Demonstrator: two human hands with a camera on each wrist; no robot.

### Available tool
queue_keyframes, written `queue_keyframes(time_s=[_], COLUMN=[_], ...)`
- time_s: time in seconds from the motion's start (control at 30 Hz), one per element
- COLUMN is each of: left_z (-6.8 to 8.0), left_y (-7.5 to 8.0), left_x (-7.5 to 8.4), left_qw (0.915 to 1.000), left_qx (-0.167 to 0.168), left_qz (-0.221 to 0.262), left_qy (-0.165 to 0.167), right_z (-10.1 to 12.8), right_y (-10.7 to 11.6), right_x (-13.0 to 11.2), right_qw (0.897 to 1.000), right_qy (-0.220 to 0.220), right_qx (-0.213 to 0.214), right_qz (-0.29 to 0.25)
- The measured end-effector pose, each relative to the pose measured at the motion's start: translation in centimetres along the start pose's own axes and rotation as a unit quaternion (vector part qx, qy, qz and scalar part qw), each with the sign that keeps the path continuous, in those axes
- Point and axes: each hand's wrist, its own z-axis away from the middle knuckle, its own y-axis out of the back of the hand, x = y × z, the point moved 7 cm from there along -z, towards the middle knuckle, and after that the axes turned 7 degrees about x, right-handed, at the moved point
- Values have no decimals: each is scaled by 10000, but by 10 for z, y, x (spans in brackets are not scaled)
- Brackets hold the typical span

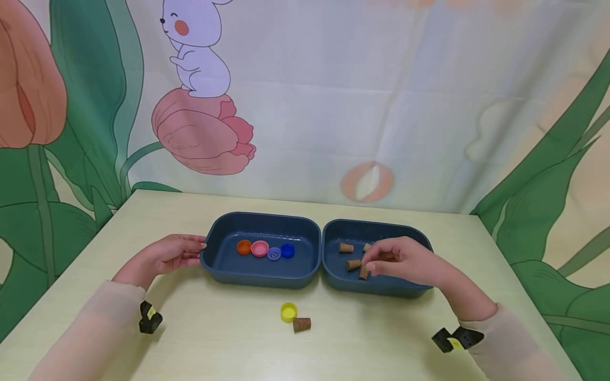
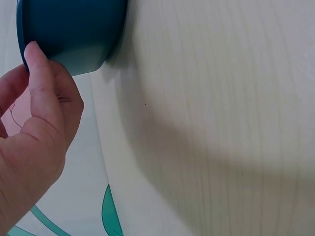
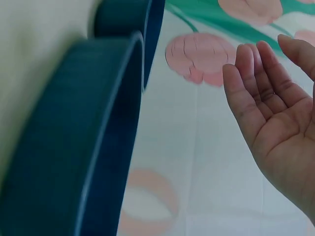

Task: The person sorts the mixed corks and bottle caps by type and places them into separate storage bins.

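Note:
At the left end of the left dark blue tray [image 1: 262, 279], my left hand [image 1: 177, 254] pinches the rim, the thumb against the outer wall in the left wrist view. Inside that tray lie an orange cap [image 1: 244, 247], a pink cap [image 1: 259, 248], a purple cap [image 1: 274, 254] and a blue cap [image 1: 287, 250]. My right hand [image 1: 405, 260] hovers above the right dark blue tray [image 1: 371, 286], fingers loosely bent and holding nothing in the right wrist view. Several corks, one cork [image 1: 346, 247] among them, lie in this tray; the hand partly hides some.
In front of the trays, a yellow cap [image 1: 288, 312] and another cork [image 1: 302, 324] lie close together on the pale wooden table [image 1: 229, 338]. The two trays stand end to end. Behind the table hangs a printed curtain [image 1: 305, 106].

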Motion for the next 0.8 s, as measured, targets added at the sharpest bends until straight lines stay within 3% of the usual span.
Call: queue_keyframes(time_s=[0.33, 0.8], left_z=[-1, 0], left_y=[1, -1], left_x=[-1, 0], left_qw=[10000, 10000], left_qx=[41, 35], left_qz=[-7, 34], left_qy=[15, 30], right_z=[-4, -7], right_y=[-47, -108], right_x=[-4, 13], right_qw=[9993, 9952], right_qy=[50, -529], right_qx=[-296, -517], right_qz=[-217, -645])
